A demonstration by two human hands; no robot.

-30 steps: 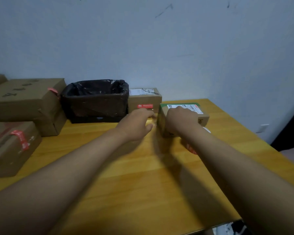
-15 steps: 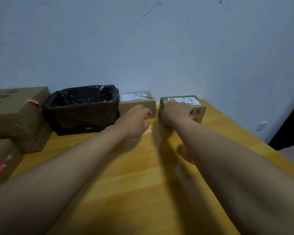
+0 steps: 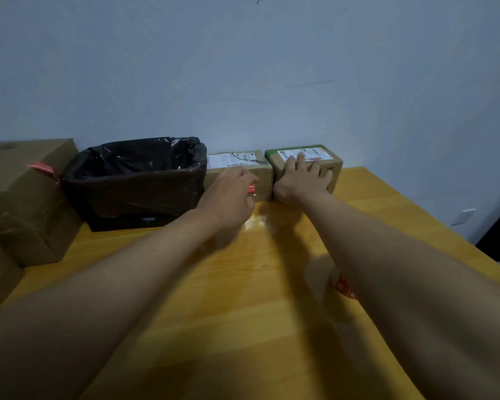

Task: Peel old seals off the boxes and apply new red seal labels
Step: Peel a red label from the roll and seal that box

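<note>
- On the counter point(image 3: 243, 284), along the wall, from left: big box point(image 3: 26, 197), lined bin point(image 3: 139, 180), small box point(image 3: 237, 168), labelled box point(image 3: 334, 166).
- Left hand point(image 3: 228, 194) before the small box; right hand point(image 3: 300, 180) on the labelled box.

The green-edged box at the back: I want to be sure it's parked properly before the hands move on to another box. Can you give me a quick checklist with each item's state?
1. Green-edged box flat on the table: ok.
2. Set close beside the plain box on its left: ok; whether they touch, cannot tell.
3. Right hand spread with straight fingers on the box: ok, no grip to release.
4. Left hand free: cannot tell; its curled fingers hide what they touch on the plain box.
5. Red seal showing on the plain box: ok, partly hidden.
6. New seal on the green-edged box: cannot tell, the right hand hides most of its front.
</note>
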